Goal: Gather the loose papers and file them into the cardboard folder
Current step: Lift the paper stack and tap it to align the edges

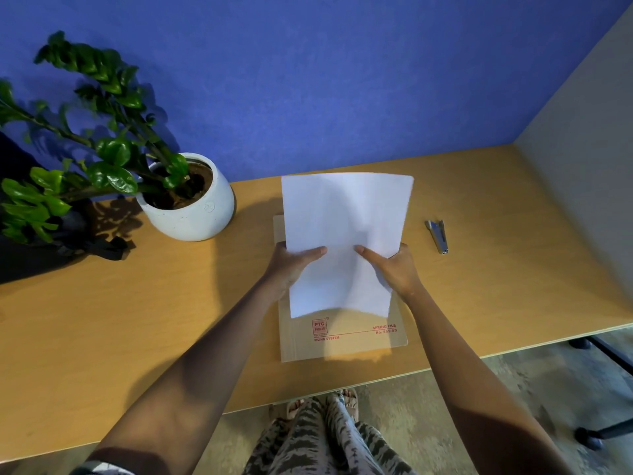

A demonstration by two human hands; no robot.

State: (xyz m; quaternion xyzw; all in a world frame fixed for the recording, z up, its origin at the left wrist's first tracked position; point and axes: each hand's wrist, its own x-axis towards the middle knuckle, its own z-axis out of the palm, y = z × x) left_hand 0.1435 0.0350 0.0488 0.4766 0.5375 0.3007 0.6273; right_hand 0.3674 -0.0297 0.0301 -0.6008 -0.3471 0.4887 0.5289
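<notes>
We hold the papers [344, 234] above the closed cardboard folder [342, 341] on the desk [171, 320]; left hand [291, 265] and right hand [397, 269] each pinch a side edge; the sheets look light, floppy, bowing; better gripped at both edges.

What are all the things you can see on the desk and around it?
white paper sheets: one stack, white, held up over the folder
tan cardboard folder: one, tan with red print, closed, flat on the desk
grey metal stapler: one, grey, right of the folder
green leafy plant in a round white pot: one, far left of the desk
black strap: one, black, beside the pot
orange wooden desk: one, against the blue wall
left hand: gripping the papers' left edge
right hand: gripping the right edge
</notes>
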